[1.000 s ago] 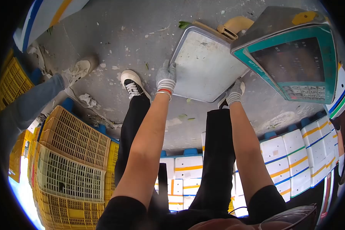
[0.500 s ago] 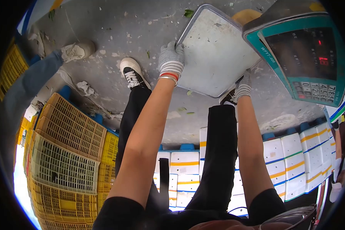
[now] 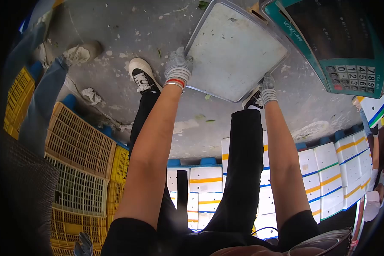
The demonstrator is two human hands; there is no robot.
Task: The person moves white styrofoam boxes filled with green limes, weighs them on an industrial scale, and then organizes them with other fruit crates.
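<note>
A platform scale with a bare metal weighing plate [image 3: 234,51] rests on the concrete floor in front of my feet. My left hand [image 3: 178,67], in a grey knit glove with a red cuff band, grips the plate's left edge. In a matching glove, my right hand [image 3: 268,90] holds the near right corner, partly under the plate. The scale's teal display head [image 3: 337,38] with a number keypad stands close at the upper right. My black trousers and black-and-white sneaker [image 3: 141,77] are below.
Stacked yellow and tan plastic crates [image 3: 79,166] fill the left. White foam boxes with orange and blue tape [image 3: 328,179] lie along the bottom and right. Another person's jeans leg and shoe [image 3: 77,54] are at the upper left. Leaf scraps litter the floor.
The scale has shifted left and up in view, both hands keeping hold of its plate. The other person's leg has come nearer on the left.
</note>
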